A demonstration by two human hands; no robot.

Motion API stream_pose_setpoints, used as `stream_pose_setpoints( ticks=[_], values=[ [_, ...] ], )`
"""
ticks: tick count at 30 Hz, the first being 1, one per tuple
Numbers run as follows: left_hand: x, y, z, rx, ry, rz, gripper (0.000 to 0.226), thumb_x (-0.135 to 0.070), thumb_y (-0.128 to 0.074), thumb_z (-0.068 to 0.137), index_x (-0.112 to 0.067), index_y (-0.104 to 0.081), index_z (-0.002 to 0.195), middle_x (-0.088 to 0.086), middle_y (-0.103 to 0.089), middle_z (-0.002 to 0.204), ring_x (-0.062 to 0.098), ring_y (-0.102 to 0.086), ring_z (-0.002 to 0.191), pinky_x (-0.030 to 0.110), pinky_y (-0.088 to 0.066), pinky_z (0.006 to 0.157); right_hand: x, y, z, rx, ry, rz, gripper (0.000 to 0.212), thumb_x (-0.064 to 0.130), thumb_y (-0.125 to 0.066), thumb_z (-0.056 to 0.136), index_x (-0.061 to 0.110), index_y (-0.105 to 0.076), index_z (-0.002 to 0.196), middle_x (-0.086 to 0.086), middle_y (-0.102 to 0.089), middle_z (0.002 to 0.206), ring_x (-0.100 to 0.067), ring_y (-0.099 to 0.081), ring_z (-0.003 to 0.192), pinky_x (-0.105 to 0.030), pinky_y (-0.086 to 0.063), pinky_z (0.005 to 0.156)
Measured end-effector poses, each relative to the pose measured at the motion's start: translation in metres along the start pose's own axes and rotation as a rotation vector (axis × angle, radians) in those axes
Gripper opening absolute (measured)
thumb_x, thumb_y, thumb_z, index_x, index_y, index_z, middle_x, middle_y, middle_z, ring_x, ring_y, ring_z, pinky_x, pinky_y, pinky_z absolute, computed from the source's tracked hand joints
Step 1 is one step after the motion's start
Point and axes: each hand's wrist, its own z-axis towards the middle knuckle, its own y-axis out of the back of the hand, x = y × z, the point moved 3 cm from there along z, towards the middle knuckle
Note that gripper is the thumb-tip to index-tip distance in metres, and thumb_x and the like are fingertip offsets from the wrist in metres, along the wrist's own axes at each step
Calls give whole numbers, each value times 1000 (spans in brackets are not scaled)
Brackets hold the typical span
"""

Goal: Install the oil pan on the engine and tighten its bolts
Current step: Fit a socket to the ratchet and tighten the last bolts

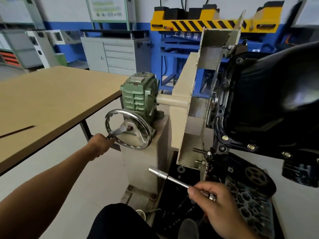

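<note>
Oil pan: black and glossy at the right of the frame, tipped sideways on the beige stand, we judged to expose its rim.
Handwheel: left of centre; our left hand gripped its crank, probably to rotate the mount.
Socket driver: bottom centre, grasped by our right hand, well apart from the pan.
Bolts: brassy heads along the lower flange.

Left arm reaches forward, left hand curled round a crank handle. Right hand, nearer the body, pinches a metal tool between thumb and fingers.
</note>
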Motion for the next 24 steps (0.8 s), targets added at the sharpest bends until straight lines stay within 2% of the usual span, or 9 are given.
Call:
stream_pose_setpoints(
  ticks=[6, 10, 14, 19, 22, 24],
  values=[
    [-1, 1, -4, 38, -8, -9, 54, -50, -56, 96, 4, -66, 91, 6, -39, 57, 17, -29, 46, 24, -23, 43, -2, -14, -5, 123, -42, -41, 42, 59, -66, 72, 18, -69, 68, 4, -46, 55, -7, -45, 55, -24, -35, 55],
    [-25, 27, -15, -38, -39, 22, 52, -43, -56, 98, 6, -66, 82, 12, -49, 59, 18, -32, 44, 22, -24, 42, -1, -11, -10, 147, -47, -22, 35, 58, -66, 74, 25, -66, 63, 7, -46, 54, -6, -44, 55, -23, -34, 55],
    [-55, 48, -34, -129, -123, 72, 47, -36, -54, 99, -1, -54, 68, 9, -43, 54, 20, -35, 34, 19, -26, 32, -2, -7, -19, 140, -55, -34, 37, 58, -66, 76, 22, -66, 64, 7, -44, 53, -5, -44, 54, -22, -34, 53],
    [-58, 44, -43, -190, -154, 81, 46, -34, -52, 100, 0, -54, 70, 12, -47, 58, 26, -42, 44, 26, -31, 42, -2, 1, -22, 69, -82, -26, 46, 60, -67, 74, 15, -68, 71, 5, -47, 57, -6, -45, 57, -23, -34, 54],
    [-59, 41, -44, -312, -238, 226, 45, -35, -48, 100, 0, -57, 73, 16, -57, 65, 31, -55, 56, 30, -37, 48, -4, 2, -22, 53, -78, -16, 50, 59, -67, 76, 9, -66, 73, 3, -46, 57, -7, -44, 57, -23, -34, 54],
    [-56, 39, -41, -377, -275, 309, 41, -35, -46, 100, -6, -55, 72, 14, -56, 68, 33, -55, 64, 33, -42, 56, -6, 1, -21, 43, -95, -4, 50, 59, -67, 75, 10, -66, 73, 3, -46, 57, -7, -44, 57, -22, -34, 54]
  ],
)
